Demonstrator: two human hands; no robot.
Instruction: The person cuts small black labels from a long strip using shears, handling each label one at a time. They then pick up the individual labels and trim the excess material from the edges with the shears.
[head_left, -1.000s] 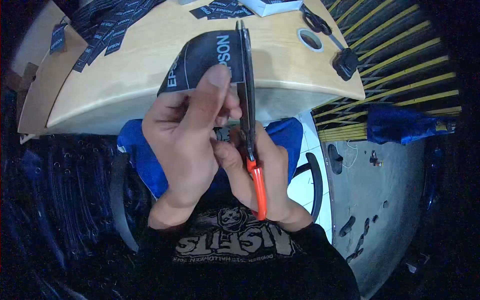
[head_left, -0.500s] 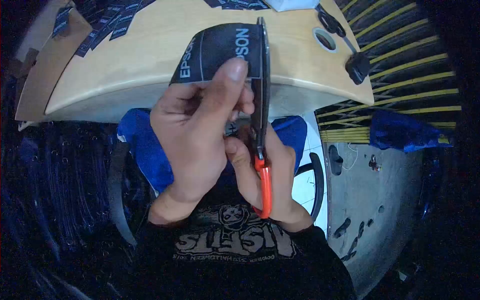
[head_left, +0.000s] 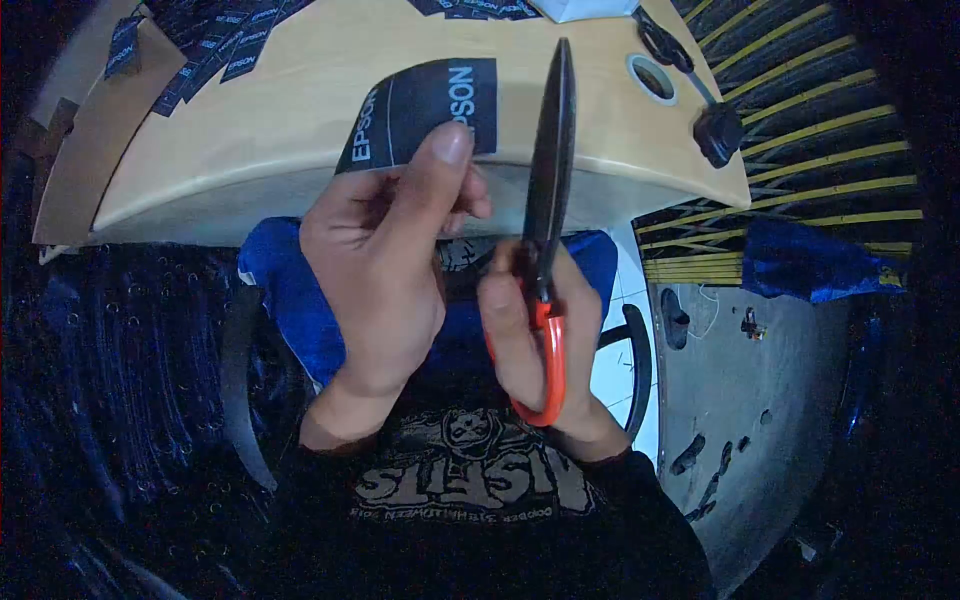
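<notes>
Pinched between the thumb and fingers of my left hand (head_left: 385, 240) is a black printed strip (head_left: 425, 105) with white EPSON lettering and thin lines. It curves upward over the table's near edge, and its right end is cut straight. My right hand (head_left: 545, 340) is closed around a pair of scissors (head_left: 552, 160) with red handles and dark blades. The blades point up and look closed, a small gap to the right of the strip. Part of the handles is hidden behind my fingers.
The wooden table (head_left: 330, 60) has black EPSON pieces (head_left: 235, 45) at its far left and more at the back. A roll of tape (head_left: 652, 80) and a black corded item (head_left: 717, 133) lie on the right. Brown cardboard (head_left: 90, 150) borders the left side.
The scissors in my right hand have moved right, away from the strip's right end, which they overlapped before. My left hand keeps hold of the strip, shifted slightly left.
</notes>
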